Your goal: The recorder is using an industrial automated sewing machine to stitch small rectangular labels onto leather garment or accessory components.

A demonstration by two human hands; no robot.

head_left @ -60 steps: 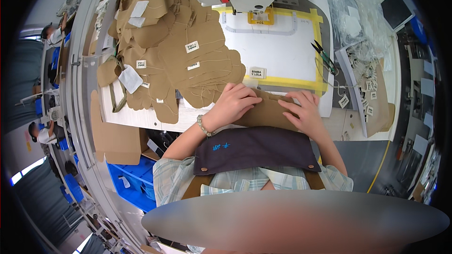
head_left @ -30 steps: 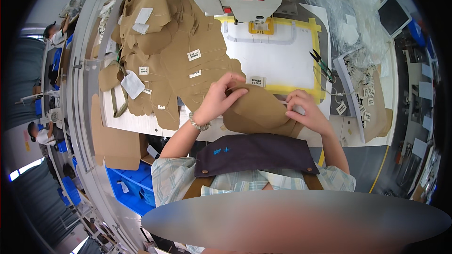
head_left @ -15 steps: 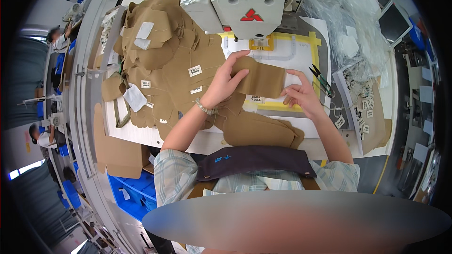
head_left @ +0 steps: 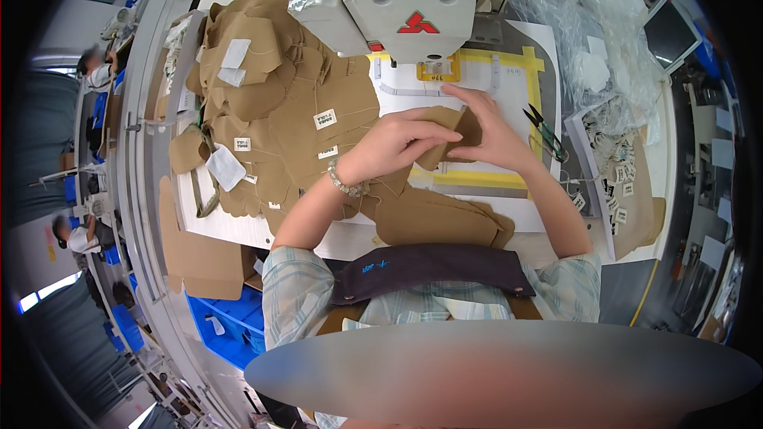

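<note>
A small brown fabric piece (head_left: 439, 117) is held bent between my two hands, just in front of the sewing machine head (head_left: 409, 16). My left hand (head_left: 397, 143) wears a bead bracelet and pinches the piece's left side. Around its right edge, my right hand (head_left: 494, 129) curves with thumb below and fingers above. Below the hands lies the white work plate (head_left: 405, 98) edged with yellow tape. A stack of brown cut pieces (head_left: 433, 218) rests nearest my body.
At the left, a large heap of brown fabric pieces (head_left: 278, 111) carries white labels and loose threads. Black-bladed thread snips (head_left: 545, 133) lie right of the plate, beside a tray (head_left: 590, 183) of small labels. Clear plastic wrap (head_left: 556, 16) fills the back right. A blue bin (head_left: 226, 330) stands below.
My right hand has moved left and closed on the fabric piece, which was spread flatter and is now bent. My left hand has turned over its near side. The white label below is now hidden.
</note>
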